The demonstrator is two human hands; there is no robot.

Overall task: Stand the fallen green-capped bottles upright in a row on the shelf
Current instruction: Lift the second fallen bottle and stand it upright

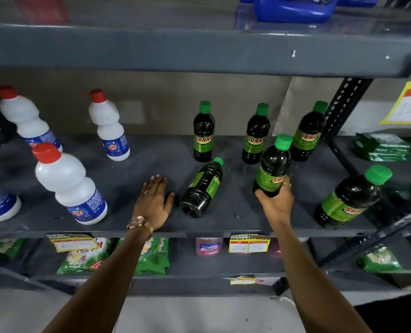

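Observation:
Three dark green-capped bottles stand upright at the back of the grey shelf (118, 179): one at the left (203, 133), one in the middle (256, 135), one at the right (308, 133). A fourth bottle (274, 164) is held upright by its base in my right hand (277, 200). One bottle (203, 187) lies on its side, cap pointing toward the back. My left hand (155, 200) rests flat on the shelf just left of it, fingers apart, holding nothing. Another green-capped bottle (351, 198) stands near the front right edge.
White red-capped bottles (69, 183) (108, 127) (26, 118) stand on the shelf's left half. Green packets (382, 146) lie on the neighbouring shelf past a slotted upright post (343, 106). Price tags (248, 243) hang on the front edge, and detergent bags fill the shelf below.

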